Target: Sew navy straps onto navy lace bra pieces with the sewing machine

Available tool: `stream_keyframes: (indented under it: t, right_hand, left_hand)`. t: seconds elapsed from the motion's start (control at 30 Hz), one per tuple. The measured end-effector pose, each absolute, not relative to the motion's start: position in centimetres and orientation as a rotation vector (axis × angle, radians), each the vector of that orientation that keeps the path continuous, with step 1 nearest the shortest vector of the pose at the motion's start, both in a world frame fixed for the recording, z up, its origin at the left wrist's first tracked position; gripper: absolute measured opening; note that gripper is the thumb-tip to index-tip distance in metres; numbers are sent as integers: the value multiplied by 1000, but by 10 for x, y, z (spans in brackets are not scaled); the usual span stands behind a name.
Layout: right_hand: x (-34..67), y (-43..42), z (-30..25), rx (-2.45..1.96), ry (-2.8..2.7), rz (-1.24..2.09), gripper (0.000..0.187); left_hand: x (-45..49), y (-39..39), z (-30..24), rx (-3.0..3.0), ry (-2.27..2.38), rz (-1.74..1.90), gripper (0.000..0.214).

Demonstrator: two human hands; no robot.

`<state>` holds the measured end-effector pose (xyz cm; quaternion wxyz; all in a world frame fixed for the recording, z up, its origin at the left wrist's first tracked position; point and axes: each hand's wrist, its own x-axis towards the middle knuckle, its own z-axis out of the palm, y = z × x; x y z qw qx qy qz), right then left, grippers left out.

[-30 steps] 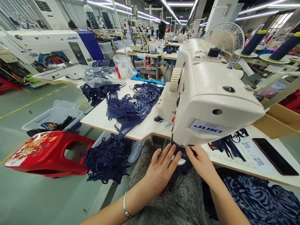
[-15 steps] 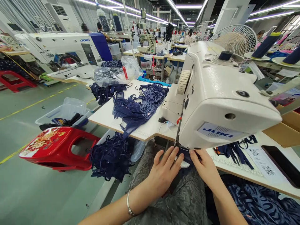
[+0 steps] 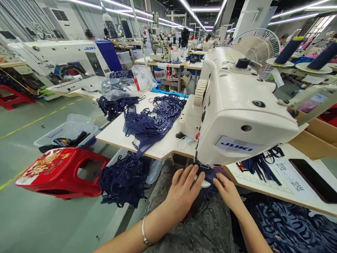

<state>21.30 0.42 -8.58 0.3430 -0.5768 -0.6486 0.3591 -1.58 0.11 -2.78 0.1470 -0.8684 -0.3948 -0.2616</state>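
Note:
Under the head of a white sewing machine [image 3: 244, 105] lies a navy garment piece [image 3: 210, 174], its lower part hanging toward my lap. My left hand [image 3: 183, 188] rests on its left side, fingers stretched out and lying flat close below the needle area. At the piece's right edge, my right hand [image 3: 228, 191] pinches the fabric between thumb and fingers. A pale curved part [image 3: 205, 183] of the machine shows between the two hands. The machine head hides the stitching point.
Navy garments [image 3: 155, 119] are heaped on the white table left of the machine. Navy straps [image 3: 259, 167] and a phone [image 3: 313, 180] lie on the right. More garments [image 3: 123, 179] hang at the lower left beside a red stool [image 3: 63, 172]. A fan [image 3: 256, 49] stands behind.
My right hand has shifted slightly down and outward from the machine head, showing more of the navy fabric. My left hand stays nearly in place. The view has turned slightly right.

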Motion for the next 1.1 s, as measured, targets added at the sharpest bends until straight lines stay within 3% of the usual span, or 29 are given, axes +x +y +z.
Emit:
stream_keyframes:
  t: [0.27,0.47,0.57,0.67,0.73,0.87,0.97,1.1]
  right_hand:
    - [243,-15,-112,-1647,-1642,1001,33]
    - [251,-33,-50,-1577,-1660,1014,33]
    - [234,-28,-16,-1497,-1720,834,30]
    - [204,-12,-1,-1443,-1861,593,25]
    - [186,-1,1,-1453,-1972,349,29]
    - [168,7,-1,-1538,-2089,-15,36]
    - [168,7,-5,-1613,-1999,81,30]
    - [173,9,-14,-1610,-1668,639,24]
  left_hand:
    - [-11,4,-26,-2479,-1118,-807,34]
    - [-31,8,-18,-2505,-1078,-1142,11]
    - [-57,21,-17,-2288,-1124,-1322,10]
    - [-76,35,-15,-2074,-1336,-1177,7]
    - [-78,38,-13,-2087,-1346,-1063,16]
    - [-57,28,-11,-2479,-785,-714,39]
    - [-36,17,-12,-2584,-580,-472,43]
    - [-23,10,-16,-2586,-704,-448,45]
